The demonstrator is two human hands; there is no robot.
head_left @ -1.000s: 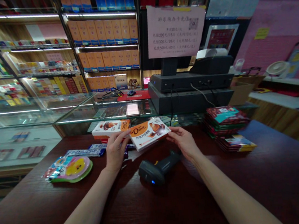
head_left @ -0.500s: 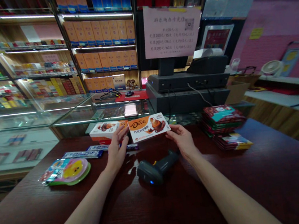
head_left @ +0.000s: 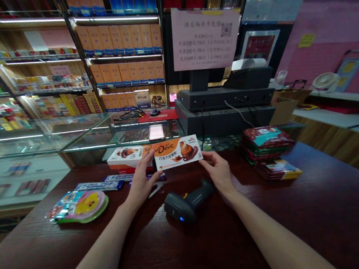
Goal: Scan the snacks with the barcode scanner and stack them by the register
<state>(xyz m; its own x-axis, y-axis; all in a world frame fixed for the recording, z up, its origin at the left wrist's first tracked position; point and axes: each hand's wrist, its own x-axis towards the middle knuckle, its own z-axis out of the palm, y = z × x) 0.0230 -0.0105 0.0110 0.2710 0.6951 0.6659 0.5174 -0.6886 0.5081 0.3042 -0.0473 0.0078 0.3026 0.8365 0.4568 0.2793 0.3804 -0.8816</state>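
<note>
A white-and-orange Dove chocolate box (head_left: 178, 153) is held up over the table, its printed face toward me and slightly tilted. My right hand (head_left: 218, 171) pinches its lower right corner between thumb and fingers. At the left end, my left hand (head_left: 141, 183) grips the edge, fingers along the side and thumb by the bottom corner. Behind that hand lies a stack of similar Dove boxes (head_left: 125, 157), partly hidden by it. Below the held box, a dark barcode scanner (head_left: 188, 203) rests on the table with a blue light glowing.
Left on the table (head_left: 188, 260) are a round toy pack (head_left: 80, 205) and blue-wrapped bars (head_left: 99, 186). At right stand stacked dark red packets (head_left: 267, 141) and smaller packets (head_left: 280, 170). A glass counter (head_left: 91, 134) and cash register (head_left: 225, 111) stand behind.
The chocolate box has shifted slightly left and turned a little. My left thumb has spread toward its bottom corner. My right hand has moved slightly left with the box.
</note>
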